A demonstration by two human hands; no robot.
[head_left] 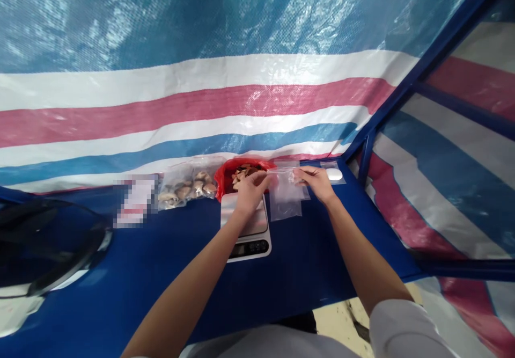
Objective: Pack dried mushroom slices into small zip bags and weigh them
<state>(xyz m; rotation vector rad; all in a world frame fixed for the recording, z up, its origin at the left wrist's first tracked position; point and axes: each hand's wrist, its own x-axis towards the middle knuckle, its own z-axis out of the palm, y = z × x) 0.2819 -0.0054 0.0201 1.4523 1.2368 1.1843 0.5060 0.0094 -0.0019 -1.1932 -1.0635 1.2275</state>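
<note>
two hands (pixel 251 190) (pixel 317 182) on a clear plastic bag (pixel 285 205)

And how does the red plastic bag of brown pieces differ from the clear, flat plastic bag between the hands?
The red plastic bag is coloured; the clear plastic bag is see-through. The red bag is open, bulging around brown pieces; the clear bag looks flat. Both are plastic.

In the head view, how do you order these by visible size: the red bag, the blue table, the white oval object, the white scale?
1. Blue table
2. White scale and red bag, not ranked: both are partly covered, and the scale lies nearer the camera.
3. White oval object
</note>
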